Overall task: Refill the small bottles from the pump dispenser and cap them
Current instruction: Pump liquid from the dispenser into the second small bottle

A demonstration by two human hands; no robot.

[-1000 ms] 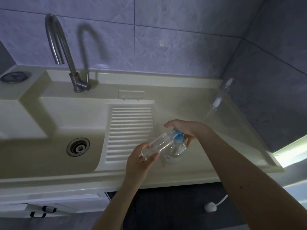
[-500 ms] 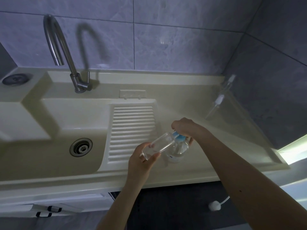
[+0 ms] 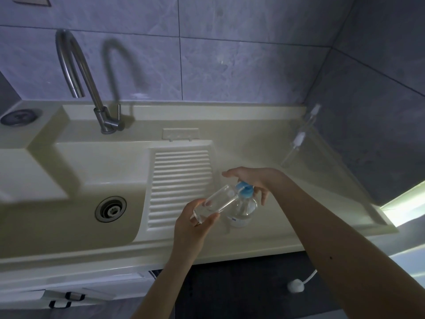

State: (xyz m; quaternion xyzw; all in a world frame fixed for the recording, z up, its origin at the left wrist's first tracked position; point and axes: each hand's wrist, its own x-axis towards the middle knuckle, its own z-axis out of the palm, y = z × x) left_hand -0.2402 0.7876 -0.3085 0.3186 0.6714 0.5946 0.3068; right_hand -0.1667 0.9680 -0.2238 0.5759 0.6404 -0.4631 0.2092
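Left hand point(image 3: 195, 226): you grip the small clear plastic bottle point(image 3: 216, 202), tilted, mouth at the nozzle.
Right hand point(image 3: 251, 180): flat, fingers relaxed on the blue-topped clear pump dispenser point(image 3: 241, 209), which stands on the cream counter point(image 3: 276, 231).
Risk: mouth drifts, liquid spills.

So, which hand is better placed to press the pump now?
Right: the right hand already rests over the blue pump head. The left hand holds the small bottle tilted at the nozzle.
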